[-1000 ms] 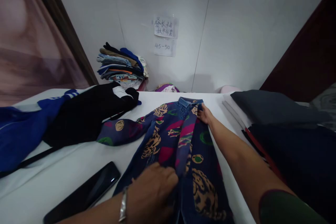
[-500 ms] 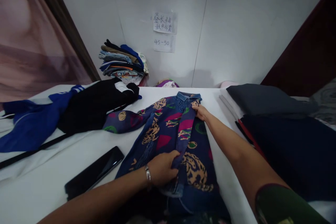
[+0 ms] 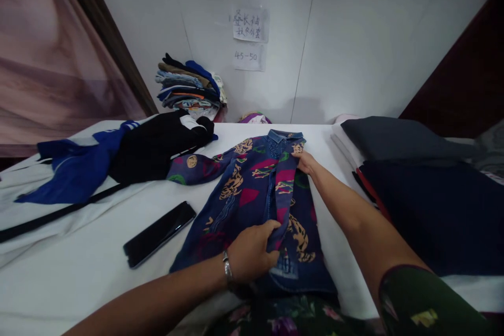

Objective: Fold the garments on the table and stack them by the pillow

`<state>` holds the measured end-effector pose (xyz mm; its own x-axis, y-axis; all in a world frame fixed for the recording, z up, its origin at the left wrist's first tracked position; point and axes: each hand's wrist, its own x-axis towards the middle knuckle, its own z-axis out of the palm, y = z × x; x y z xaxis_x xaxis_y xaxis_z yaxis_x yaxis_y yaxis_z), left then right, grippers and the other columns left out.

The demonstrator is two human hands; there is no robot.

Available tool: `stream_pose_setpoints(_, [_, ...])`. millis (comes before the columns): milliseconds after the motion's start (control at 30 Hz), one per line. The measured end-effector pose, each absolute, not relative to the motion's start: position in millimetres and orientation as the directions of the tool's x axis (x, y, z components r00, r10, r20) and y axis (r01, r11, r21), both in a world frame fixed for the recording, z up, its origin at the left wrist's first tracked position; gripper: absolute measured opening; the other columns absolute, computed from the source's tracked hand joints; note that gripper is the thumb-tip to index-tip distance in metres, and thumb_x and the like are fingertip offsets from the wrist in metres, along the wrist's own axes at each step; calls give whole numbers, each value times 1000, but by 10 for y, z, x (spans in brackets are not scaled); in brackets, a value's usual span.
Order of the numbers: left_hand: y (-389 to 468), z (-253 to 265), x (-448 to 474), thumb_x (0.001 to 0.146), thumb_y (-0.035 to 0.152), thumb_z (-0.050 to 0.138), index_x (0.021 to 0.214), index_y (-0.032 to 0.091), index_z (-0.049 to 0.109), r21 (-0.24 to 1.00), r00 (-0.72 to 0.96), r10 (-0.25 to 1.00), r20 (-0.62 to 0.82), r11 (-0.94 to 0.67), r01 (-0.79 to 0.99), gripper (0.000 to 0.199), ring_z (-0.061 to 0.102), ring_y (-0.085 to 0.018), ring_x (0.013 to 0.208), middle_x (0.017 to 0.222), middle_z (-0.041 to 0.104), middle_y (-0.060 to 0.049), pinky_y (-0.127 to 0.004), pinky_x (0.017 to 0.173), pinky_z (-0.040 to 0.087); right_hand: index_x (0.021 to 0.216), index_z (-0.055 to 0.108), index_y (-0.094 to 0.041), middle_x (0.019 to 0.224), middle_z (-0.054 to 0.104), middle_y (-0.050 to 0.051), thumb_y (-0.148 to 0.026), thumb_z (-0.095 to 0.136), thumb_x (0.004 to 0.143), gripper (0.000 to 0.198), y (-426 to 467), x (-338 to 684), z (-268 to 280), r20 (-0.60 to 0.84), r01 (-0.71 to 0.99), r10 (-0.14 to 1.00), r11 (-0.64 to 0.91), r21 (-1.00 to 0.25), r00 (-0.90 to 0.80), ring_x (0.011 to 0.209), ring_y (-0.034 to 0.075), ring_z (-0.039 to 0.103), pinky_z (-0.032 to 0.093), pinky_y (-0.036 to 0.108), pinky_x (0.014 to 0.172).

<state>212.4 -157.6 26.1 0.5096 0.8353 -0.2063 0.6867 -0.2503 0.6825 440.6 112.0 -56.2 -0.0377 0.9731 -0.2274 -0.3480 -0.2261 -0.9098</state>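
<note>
A dark blue patterned denim shirt lies front side up on the white table, collar away from me. My left hand, with a silver bracelet at the wrist, pinches the lower part of its front placket and holds that edge slightly raised. Near the collar, my right hand is closed on the upper front edge of the same shirt. One sleeve stretches out to the left; the other is not visible. A narrow gap shows between the two front panels.
Left of the shirt lies a black smartphone on the white table. Beyond it are a black garment and a blue one. Folded dark clothes are stacked at right. Another clothes pile stands by the wall, under paper signs.
My left hand has shifted slightly right with the placket, and the gap between the front panels shows more. My right hand stays near the collar. The view has tilted a little.
</note>
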Motion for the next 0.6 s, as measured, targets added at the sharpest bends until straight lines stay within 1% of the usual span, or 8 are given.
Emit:
stream_pose_setpoints(133, [-1722, 551, 2080, 83, 19, 49, 116, 23, 57, 474, 461, 884, 79, -440, 763, 34, 60, -21, 95, 103, 65, -5, -37, 86, 46, 89, 56, -20, 66, 67, -2, 0, 58, 64, 32, 1122, 4442, -582, -243, -340, 970, -225, -913, 12, 58, 16, 64, 58, 31, 60])
stream_pose_setpoints(200, [-1835, 628, 2095, 85, 18, 46, 112, 23, 60, 403, 496, 858, 130, -503, 764, 31, 59, -22, 94, 100, 64, -6, -38, 84, 46, 89, 56, -21, 66, 67, -4, 0, 58, 64, 33, 1156, 4441, -597, -248, -335, 968, -220, -916, 44, 58, 15, 64, 58, 30, 60])
stream_pose_setpoints(233, [-1885, 640, 2116, 85, 20, 48, 112, 24, 61, 421, 556, 826, 97, -540, 729, 29, 60, -21, 93, 100, 64, -6, -36, 82, 47, 90, 56, -21, 66, 67, -4, 0, 58, 64, 33, 1172, 4439, -609, -251, -330, 966, -218, -918, 60, 57, 15, 64, 58, 30, 59])
stream_pose_setpoints(300, [-1932, 615, 2169, 83, 30, 59, 111, 27, 62, 558, 712, 701, -33, -578, 595, 28, 61, -19, 88, 99, 66, -3, -30, 78, 47, 90, 56, -21, 65, 66, -4, 0, 58, 64, 34, 1193, 4440, -643, -262, -314, 960, -221, -924, 97, 56, 15, 63, 57, 29, 57])
stream_pose_setpoints(367, [-1875, 543, 2215, 79, 39, 66, 108, 27, 65, 689, 785, 607, -124, -517, 508, 31, 63, -17, 82, 96, 68, 0, -26, 74, 48, 90, 57, -21, 62, 65, -4, -1, 59, 64, 33, 1191, 4458, -687, -280, -293, 950, -231, -928, 136, 55, 15, 62, 56, 29, 54])
stream_pose_setpoints(433, [-1711, 439, 2230, 81, 40, 62, 103, 26, 67, 706, 718, 685, -124, -448, 549, 27, 63, -16, 81, 94, 68, 0, -26, 76, 47, 89, 57, -20, 61, 64, -4, -1, 61, 64, 32, 1174, 4493, -729, -297, -275, 941, -245, -930, 163, 53, 16, 61, 54, 29, 51])
stream_pose_setpoints(500, [-1473, 306, 2220, 85, 38, 55, 103, 24, 67, 643, 553, 831, -57, -394, 657, 25, 62, -17, 87, 97, 68, -2, -27, 81, 46, 89, 58, -20, 61, 64, -5, -3, 62, 64, 30, 1157, 4530, -754, -301, -268, 938, -250, -930, 172, 52, 15, 60, 52, 28, 50])
stream_pose_setpoints(600, [-1071, 61, 2232, 86, 39, 52, 111, 22, 64, 589, 361, 933, -17, -282, 757, 32, 62, -20, 93, 108, 66, -6, -30, 84, 45, 92, 59, -21, 65, 64, -5, -7, 63, 70, 26, 1167, 4556, -754, -293, -269, 939, -239, -933, 179, 53, 13, 59, 50, 26, 50])
